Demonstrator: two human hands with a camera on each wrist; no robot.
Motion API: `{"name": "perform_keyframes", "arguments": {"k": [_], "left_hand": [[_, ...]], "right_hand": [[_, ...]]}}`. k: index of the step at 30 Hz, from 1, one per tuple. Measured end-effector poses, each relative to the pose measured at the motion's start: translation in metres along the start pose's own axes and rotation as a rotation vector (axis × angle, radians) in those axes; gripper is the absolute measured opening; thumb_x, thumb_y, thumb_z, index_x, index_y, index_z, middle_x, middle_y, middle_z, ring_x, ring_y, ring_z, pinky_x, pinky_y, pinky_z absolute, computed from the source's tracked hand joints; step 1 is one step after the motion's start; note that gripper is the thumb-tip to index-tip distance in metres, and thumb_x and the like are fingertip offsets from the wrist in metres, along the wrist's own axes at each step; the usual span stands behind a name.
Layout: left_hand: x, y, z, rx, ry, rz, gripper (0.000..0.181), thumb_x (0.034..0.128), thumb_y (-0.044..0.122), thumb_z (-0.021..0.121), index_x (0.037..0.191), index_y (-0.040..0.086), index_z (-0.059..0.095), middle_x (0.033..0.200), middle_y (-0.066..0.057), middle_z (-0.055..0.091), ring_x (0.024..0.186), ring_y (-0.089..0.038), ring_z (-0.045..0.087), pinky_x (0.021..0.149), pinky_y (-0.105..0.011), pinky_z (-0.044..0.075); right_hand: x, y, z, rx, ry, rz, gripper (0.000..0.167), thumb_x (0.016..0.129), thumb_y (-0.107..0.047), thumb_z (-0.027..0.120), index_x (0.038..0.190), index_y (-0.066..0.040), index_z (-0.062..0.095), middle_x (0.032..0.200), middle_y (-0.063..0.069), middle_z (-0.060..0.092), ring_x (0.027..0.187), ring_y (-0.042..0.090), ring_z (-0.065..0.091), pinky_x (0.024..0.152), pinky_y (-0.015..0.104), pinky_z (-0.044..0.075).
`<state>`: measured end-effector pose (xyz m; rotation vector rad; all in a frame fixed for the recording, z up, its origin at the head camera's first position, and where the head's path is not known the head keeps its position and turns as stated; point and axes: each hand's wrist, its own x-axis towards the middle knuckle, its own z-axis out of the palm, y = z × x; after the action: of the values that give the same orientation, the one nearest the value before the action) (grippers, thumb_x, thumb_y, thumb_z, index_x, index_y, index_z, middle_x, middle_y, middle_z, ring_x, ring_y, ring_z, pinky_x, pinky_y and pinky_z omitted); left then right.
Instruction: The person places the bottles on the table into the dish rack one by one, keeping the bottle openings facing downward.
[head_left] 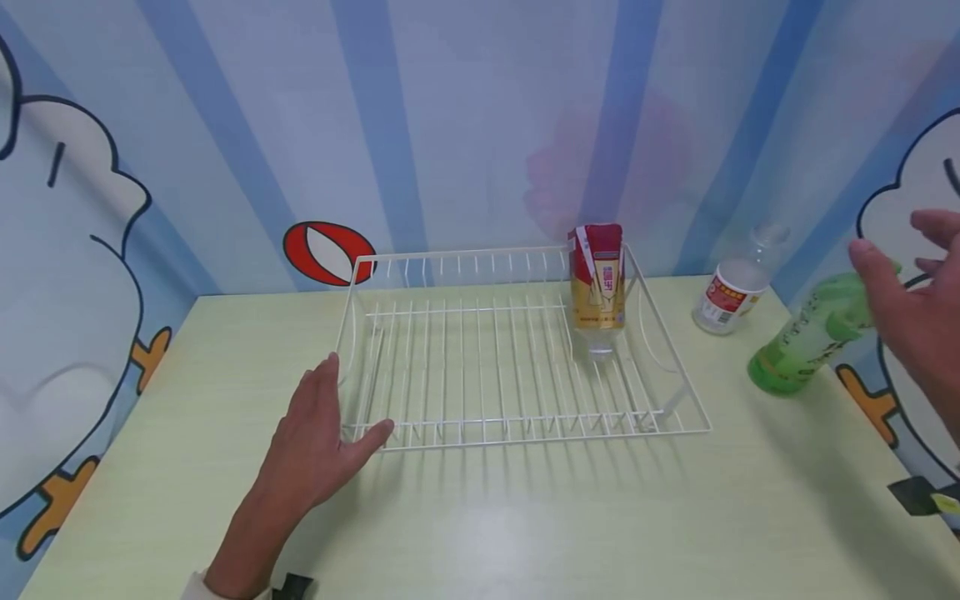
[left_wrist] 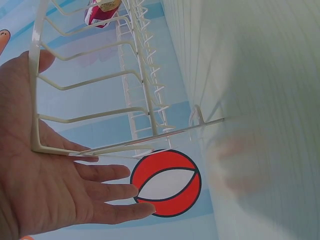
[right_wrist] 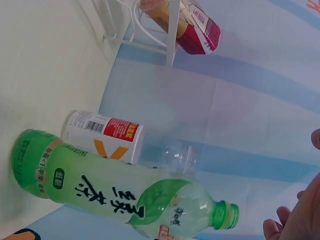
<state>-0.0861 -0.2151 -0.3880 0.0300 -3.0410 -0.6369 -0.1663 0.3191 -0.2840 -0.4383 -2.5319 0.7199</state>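
A white wire rack (head_left: 525, 442) stands on the table. My left hand (head_left: 315, 442) is at its front left corner; in the left wrist view the rack's frame (left_wrist: 36, 100) rests against the palm, fingers stretched out straight. Inside the rack, towards the back right, is a red and gold carton (head_left: 600, 275) with a clear part below it. To the right of the rack a green tea bottle (head_left: 813, 333) stands uncapped, its threaded neck bare. My right hand (head_left: 918, 308) is beside its top, fingers loosely spread and holding nothing. Just behind stands a clear bottle (head_left: 731, 292) with a red and white label.
The pale green tabletop (head_left: 487, 525) runs up to a blue striped backdrop (head_left: 480, 125) behind the rack. Cartoon-printed side panels (head_left: 67, 317) border the table left and right. Both bottles stand near the right panel.
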Motion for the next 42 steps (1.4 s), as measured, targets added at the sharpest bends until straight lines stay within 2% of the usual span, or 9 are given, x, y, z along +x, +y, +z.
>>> {"name": "perform_keyframes", "arguments": {"k": [4, 12, 15, 17, 22, 26, 33, 37, 42], "left_hand": [[0.002, 0.0, 0.0, 0.0, 0.009, 0.011, 0.107, 0.086, 0.049, 0.07, 0.157, 0.0, 0.008, 0.159, -0.026, 0.02, 0.145, -0.047, 0.019, 0.106, -0.069, 0.03], [0.005, 0.001, 0.0, 0.002, 0.008, 0.015, 0.109, 0.0849, 0.052, 0.07, 0.158, 0.0, 0.008, 0.159, -0.025, 0.02, 0.145, -0.048, 0.018, 0.106, -0.069, 0.03], [0.004, 0.0, 0.002, -0.003, 0.002, 0.015, 0.109, 0.0854, 0.054, 0.069, 0.158, 0.0, 0.008, 0.159, -0.025, 0.02, 0.145, -0.048, 0.018, 0.106, -0.069, 0.03], [0.003, 0.0, 0.003, -0.005, 0.0, 0.012, 0.109, 0.0858, 0.055, 0.068, 0.158, -0.001, 0.008, 0.159, -0.025, 0.021, 0.144, -0.047, 0.019, 0.106, -0.069, 0.03], [0.0, -0.002, 0.004, 0.006, 0.007, 0.006, 0.108, 0.0857, 0.053, 0.069, 0.157, -0.002, 0.009, 0.158, -0.025, 0.022, 0.144, -0.046, 0.02, 0.105, -0.069, 0.032], [0.001, -0.001, 0.004, 0.018, 0.002, 0.004, 0.11, 0.0846, 0.054, 0.069, 0.157, -0.001, 0.008, 0.158, -0.025, 0.022, 0.143, -0.045, 0.021, 0.105, -0.068, 0.032], [0.0, -0.002, 0.001, 0.028, -0.005, -0.01, 0.11, 0.0841, 0.053, 0.07, 0.157, -0.002, 0.009, 0.157, -0.025, 0.022, 0.143, -0.045, 0.022, 0.104, -0.069, 0.033], [-0.002, -0.002, -0.001, 0.029, -0.009, -0.019, 0.11, 0.0843, 0.052, 0.071, 0.157, -0.003, 0.009, 0.157, -0.026, 0.021, 0.143, -0.046, 0.021, 0.105, -0.069, 0.032], [0.002, 0.003, -0.001, 0.019, -0.019, -0.017, 0.111, 0.0834, 0.053, 0.071, 0.157, -0.001, 0.008, 0.157, -0.025, 0.021, 0.142, -0.044, 0.022, 0.105, -0.069, 0.032]], "right_hand": [[0.004, 0.013, -0.003, -0.002, 0.029, 0.068, 0.075, 0.099, -0.055, 0.045, 0.16, -0.021, 0.017, 0.165, 0.009, 0.018, 0.144, 0.043, 0.029, 0.109, 0.061, 0.032], [0.008, 0.036, 0.006, -0.018, -0.021, 0.167, 0.094, 0.094, -0.065, 0.045, 0.159, -0.012, 0.002, 0.162, 0.023, 0.014, 0.147, 0.046, 0.017, 0.115, 0.061, 0.02], [0.01, 0.044, 0.015, 0.01, -0.033, 0.18, 0.1, 0.09, -0.068, 0.051, 0.158, -0.02, -0.006, 0.164, 0.019, 0.014, 0.147, 0.043, 0.019, 0.115, 0.06, 0.022], [0.012, 0.048, 0.024, 0.083, -0.034, 0.184, 0.103, 0.089, -0.065, 0.056, 0.156, -0.024, -0.011, 0.164, 0.016, 0.011, 0.149, 0.039, 0.017, 0.116, 0.057, 0.023], [0.017, 0.06, 0.043, 0.248, -0.101, 0.248, 0.111, 0.089, -0.055, 0.063, 0.154, -0.023, -0.021, 0.164, 0.019, 0.004, 0.15, 0.038, 0.012, 0.116, 0.056, 0.021], [0.018, 0.073, 0.05, 0.26, -0.175, 0.288, 0.111, 0.09, -0.052, 0.062, 0.153, -0.019, -0.023, 0.163, 0.026, 0.004, 0.148, 0.045, 0.011, 0.116, 0.059, 0.019], [0.011, 0.093, 0.074, 0.331, -0.27, 0.342, 0.118, 0.087, -0.05, 0.07, 0.151, -0.017, -0.023, 0.161, 0.028, 0.002, 0.149, 0.042, 0.009, 0.118, 0.054, 0.014], [0.009, 0.101, 0.084, 0.357, -0.337, 0.325, 0.119, 0.087, -0.048, 0.072, 0.151, -0.013, -0.022, 0.161, 0.029, 0.004, 0.147, 0.045, 0.01, 0.118, 0.056, 0.014], [0.006, 0.114, 0.091, 0.343, -0.366, 0.313, 0.123, 0.087, -0.05, 0.071, 0.151, -0.01, -0.026, 0.161, 0.03, 0.001, 0.147, 0.048, 0.005, 0.116, 0.061, 0.01]]}}
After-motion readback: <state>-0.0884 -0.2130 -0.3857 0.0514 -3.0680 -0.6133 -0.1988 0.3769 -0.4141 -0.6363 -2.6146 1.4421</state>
